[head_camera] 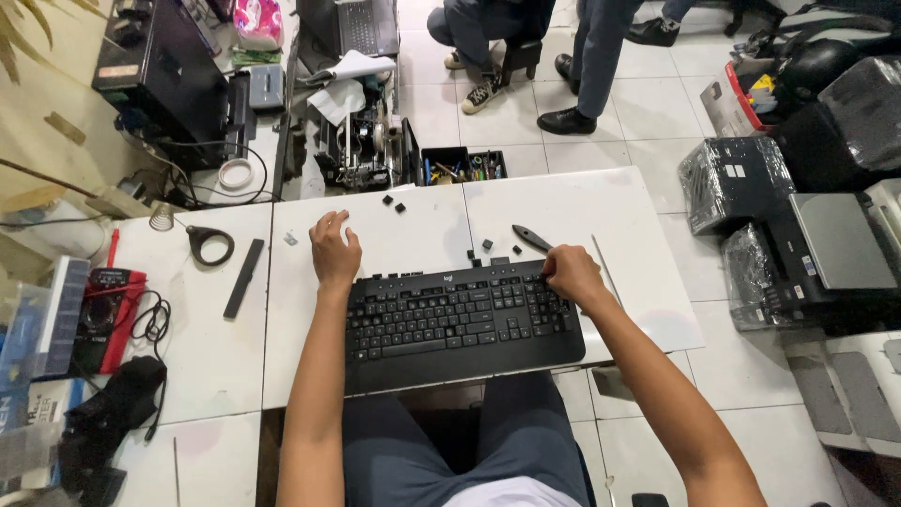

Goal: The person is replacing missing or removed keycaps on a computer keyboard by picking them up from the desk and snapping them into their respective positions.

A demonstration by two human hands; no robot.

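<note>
Keyboard: a black keyboard [460, 317] lies across the near edge of the white desk [413, 225], overhanging the person's lap; it serves as landmark for all below.
Left hand: the left hand [334, 250] rests flat on the desk just beyond the keyboard's far left corner, fingers loosely spread and holding nothing.
Right hand: the right hand [571, 272] sits curled on the keyboard's far right corner; whether it pinches a key or a tool I cannot tell, since the fingertips are tucked under.
Loose keycaps: several small black keycaps [481, 248] lie on the desk just beyond the keyboard's far edge, with two more [393, 203] further off.
Tool: a dark-handled tool [531, 238] lies on the desk beyond the far right corner, near the right hand.
Progress: judging by the scattered caps, a few keys are already off; most rows look full, so the bulk appears untouched.
Other items: a black strip [244, 278] and a black ring-shaped part [210, 243] lie well left of the keyboard.
Hard to make out: which slots are bare is too small to see; the keyboard's near edge blends into the lap.
</note>
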